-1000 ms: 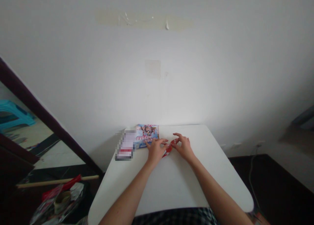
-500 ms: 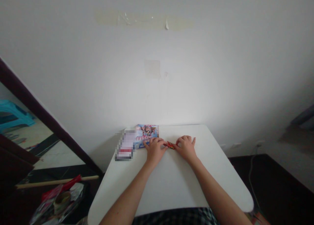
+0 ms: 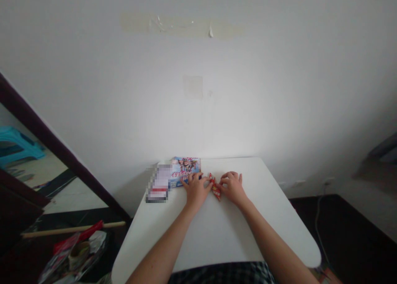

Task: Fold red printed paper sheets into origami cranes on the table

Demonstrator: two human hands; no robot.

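Note:
Between my hands is a small red folded paper piece [image 3: 215, 189] with orange and white print, pointed at its top and bottom. My left hand [image 3: 196, 189] pinches its left side with thumb and forefinger. From the right, the thumb and forefinger of my right hand [image 3: 233, 188] close on its other edge. Both hands rest low over the white table [image 3: 223, 234]. Beyond my left hand lies a blue printed sheet [image 3: 186, 166] with colourful figures, its lower right part covered by my fingers.
A blurred-out phone-like item [image 3: 159, 184] lies at the table's left edge, beside the sheet. The wall [image 3: 198, 122] stands right behind the table. On the floor at left are a bag of odds and ends [image 3: 74, 255] and a wooden stick [image 3: 113, 225].
The red paper piece has turned from lying nearly sideways to standing lengthwise towards me, and more of it shows. My right hand has shifted slightly left.

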